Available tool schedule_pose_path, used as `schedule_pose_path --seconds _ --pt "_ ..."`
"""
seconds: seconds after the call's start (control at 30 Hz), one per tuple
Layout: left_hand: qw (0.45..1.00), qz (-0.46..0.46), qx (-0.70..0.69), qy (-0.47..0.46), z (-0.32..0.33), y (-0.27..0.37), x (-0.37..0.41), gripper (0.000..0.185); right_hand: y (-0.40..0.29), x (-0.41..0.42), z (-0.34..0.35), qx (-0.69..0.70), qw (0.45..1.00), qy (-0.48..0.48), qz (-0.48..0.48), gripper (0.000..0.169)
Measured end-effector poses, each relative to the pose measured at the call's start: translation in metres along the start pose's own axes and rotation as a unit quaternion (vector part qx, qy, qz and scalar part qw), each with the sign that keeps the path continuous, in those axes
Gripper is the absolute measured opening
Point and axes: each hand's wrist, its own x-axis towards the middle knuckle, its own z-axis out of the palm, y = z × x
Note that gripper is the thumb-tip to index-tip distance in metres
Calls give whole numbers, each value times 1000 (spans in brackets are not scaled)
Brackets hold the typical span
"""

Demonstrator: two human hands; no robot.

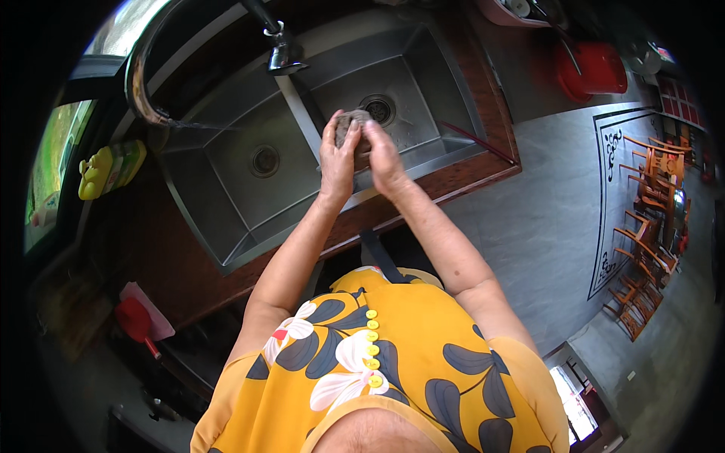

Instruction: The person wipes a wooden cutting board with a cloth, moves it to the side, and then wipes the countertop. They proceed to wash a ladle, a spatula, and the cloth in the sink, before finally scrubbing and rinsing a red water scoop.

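Note:
A crumpled grey-brown cloth (352,125) is squeezed between both my hands, over the near side of a steel double-bowl sink (300,113). My left hand (338,161) holds its left side, fingers bent over it. On its right side presses my right hand (384,156), slightly blurred. Below and to the right of the cloth lies the right bowl with its drain (378,109); the left bowl has a drain (264,161) too. From the curved chrome faucet (148,110) a thin stream seems to run towards the left bowl. My palms are hidden.
Behind the divider stands a black and chrome spout (283,56). Yellow-green bottles (113,169) stand on the left by the window. A dark red stick (478,141) lies across the right rim. A red basin (595,71) is at upper right, wooden chairs (651,198) farther off.

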Motion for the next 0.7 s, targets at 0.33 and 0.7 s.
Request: schedule_pose_path --seconds 0.33,0.7 --pt "958 177 117 195 -118 21 -9 36 41 -19 99 -74 960 -270 -19 64" --pt "935 87 -41 341 -104 20 -13 39 55 35 97 -208 885 -386 158 70"
